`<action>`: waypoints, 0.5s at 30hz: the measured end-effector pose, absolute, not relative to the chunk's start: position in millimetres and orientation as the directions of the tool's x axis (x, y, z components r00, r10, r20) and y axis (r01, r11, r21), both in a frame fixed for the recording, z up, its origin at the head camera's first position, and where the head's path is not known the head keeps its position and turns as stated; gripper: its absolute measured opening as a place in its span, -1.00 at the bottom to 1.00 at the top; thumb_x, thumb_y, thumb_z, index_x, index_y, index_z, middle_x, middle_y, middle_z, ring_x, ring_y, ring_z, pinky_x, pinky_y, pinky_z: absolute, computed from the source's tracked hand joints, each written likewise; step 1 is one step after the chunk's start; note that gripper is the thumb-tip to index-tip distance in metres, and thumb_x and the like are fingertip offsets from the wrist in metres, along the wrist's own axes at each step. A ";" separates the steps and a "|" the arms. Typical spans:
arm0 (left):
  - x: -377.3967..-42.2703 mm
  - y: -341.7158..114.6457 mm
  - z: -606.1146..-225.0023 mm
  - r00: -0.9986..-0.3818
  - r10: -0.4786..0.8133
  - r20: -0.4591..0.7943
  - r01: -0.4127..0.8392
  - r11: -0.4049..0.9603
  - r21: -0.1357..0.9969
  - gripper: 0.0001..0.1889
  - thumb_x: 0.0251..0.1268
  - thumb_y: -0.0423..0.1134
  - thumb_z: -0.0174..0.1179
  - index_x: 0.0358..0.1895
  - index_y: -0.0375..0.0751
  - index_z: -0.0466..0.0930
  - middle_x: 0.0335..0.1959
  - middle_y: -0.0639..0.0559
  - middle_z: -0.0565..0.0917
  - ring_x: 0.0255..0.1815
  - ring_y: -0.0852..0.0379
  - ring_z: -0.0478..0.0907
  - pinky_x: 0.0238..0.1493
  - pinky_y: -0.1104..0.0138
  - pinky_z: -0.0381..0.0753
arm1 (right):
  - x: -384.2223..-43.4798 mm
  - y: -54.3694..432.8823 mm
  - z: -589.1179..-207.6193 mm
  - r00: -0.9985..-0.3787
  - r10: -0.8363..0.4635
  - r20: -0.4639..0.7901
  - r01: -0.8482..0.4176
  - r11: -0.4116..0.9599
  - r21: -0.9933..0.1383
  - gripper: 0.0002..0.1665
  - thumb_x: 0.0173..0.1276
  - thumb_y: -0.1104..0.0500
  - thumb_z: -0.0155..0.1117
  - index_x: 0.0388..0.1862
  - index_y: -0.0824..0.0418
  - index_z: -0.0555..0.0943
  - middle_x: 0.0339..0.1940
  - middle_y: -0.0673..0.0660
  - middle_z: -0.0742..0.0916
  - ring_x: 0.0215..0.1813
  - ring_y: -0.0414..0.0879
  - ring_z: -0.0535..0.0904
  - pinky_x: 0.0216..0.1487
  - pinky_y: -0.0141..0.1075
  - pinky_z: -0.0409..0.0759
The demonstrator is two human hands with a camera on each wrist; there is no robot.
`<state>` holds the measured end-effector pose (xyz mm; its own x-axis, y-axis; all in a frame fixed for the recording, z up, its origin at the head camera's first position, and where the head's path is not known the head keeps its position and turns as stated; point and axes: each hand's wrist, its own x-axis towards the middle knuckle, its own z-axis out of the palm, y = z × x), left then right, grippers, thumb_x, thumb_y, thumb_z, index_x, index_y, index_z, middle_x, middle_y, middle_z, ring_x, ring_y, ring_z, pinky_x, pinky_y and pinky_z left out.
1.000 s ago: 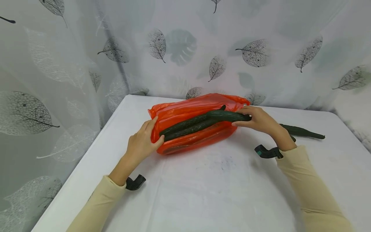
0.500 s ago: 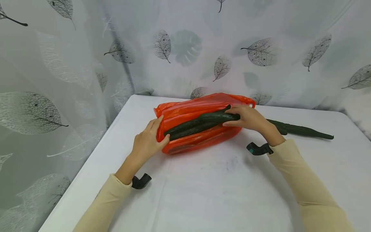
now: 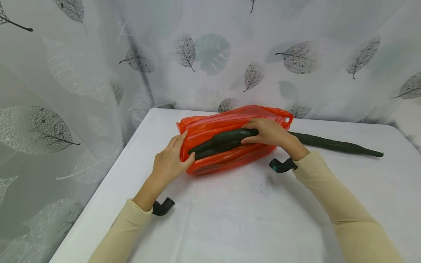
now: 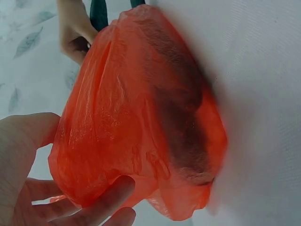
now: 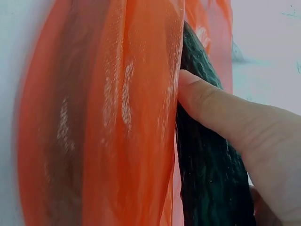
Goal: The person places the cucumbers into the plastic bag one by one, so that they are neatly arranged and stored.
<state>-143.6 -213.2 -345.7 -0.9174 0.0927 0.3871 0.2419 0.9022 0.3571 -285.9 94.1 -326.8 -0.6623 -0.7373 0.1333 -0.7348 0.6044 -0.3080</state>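
A red plastic bag lies on its side on the table, its long opening facing up and toward me. Inside the opening a dark green cucumber slants leftward, close against another dark green length below it. My right hand grips this cucumber near its right part; in the right wrist view the thumb presses along the cucumber, beside the bag wall. My left hand holds the bag's left end, thumb and fingers spread around it. Through the film in the left wrist view a dark long shape shows.
Another long cucumber lies on the white table right of the bag, partly behind my right wrist. A leaf-patterned curtain hangs behind and left of the table. Black camera mounts sit at both wrists.
My right hand has moved left along with the cucumber, deeper over the bag's opening. My left hand stays at the bag's left end. The view has shifted slightly.
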 end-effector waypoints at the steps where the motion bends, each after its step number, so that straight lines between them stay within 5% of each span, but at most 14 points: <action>1: -143.8 -213.3 -345.4 -0.916 0.092 0.390 0.242 0.902 0.356 -0.28 0.23 -0.02 0.23 0.43 -0.21 0.29 0.24 -0.19 0.51 -0.23 -0.15 0.69 -0.59 0.19 0.61 | -286.8 91.6 -326.4 -0.657 -0.742 0.133 -0.739 0.600 -0.305 -0.35 0.17 -0.07 0.46 0.13 0.29 0.64 0.04 0.21 0.69 0.08 0.10 0.59 0.12 0.03 0.55; 15: -141.6 -214.7 -340.5 -0.919 0.087 0.384 0.235 0.903 0.358 -0.29 0.24 -0.04 0.21 0.43 -0.22 0.28 0.23 -0.18 0.50 -0.25 -0.13 0.68 -0.48 0.10 0.66 | -296.6 53.1 -316.3 -0.607 -0.792 0.070 -0.781 0.578 -0.236 -0.38 0.18 -0.07 0.45 0.16 0.23 0.64 -0.12 0.12 0.68 -0.12 -0.01 0.55 -0.11 -0.10 0.59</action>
<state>-141.6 -214.7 -340.5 -0.9193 0.0869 0.3839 0.2351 0.9035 0.3584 -296.6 53.1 -316.3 -0.6067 -0.7918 0.0697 -0.7812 0.5778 -0.2362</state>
